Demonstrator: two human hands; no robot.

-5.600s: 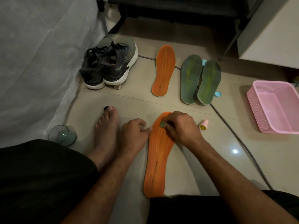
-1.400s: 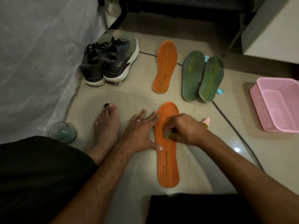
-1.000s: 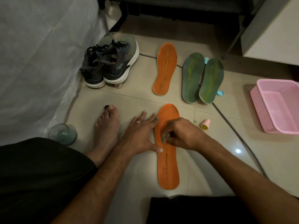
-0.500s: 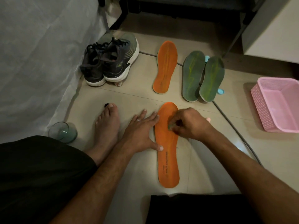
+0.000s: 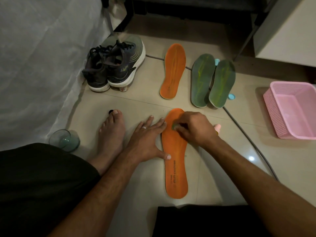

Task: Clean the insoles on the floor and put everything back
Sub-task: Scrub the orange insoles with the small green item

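Scrubbing the near orange insole [image 5: 176, 168] on the floor tiles [image 5: 222, 194]

The left hand [image 5: 147, 142] lay flat with fingers spread, pressing the insole's left edge; the right hand [image 5: 196, 129] pinched a small green scrubber [image 5: 174, 126] against its toe end; a pink basket [image 5: 294, 110] sat well apart.

The scene is seen through a single wide-angle camera worn on the head, directed forward and steeply down at the pale tiled floor [image 5: 213, 194] from close above. Both forearms are taken in from the lower edge, with the left hand [image 5: 145, 139] and right hand [image 5: 195, 129] near the middle. Straight lines are bowed toward the borders, and no second view is given.
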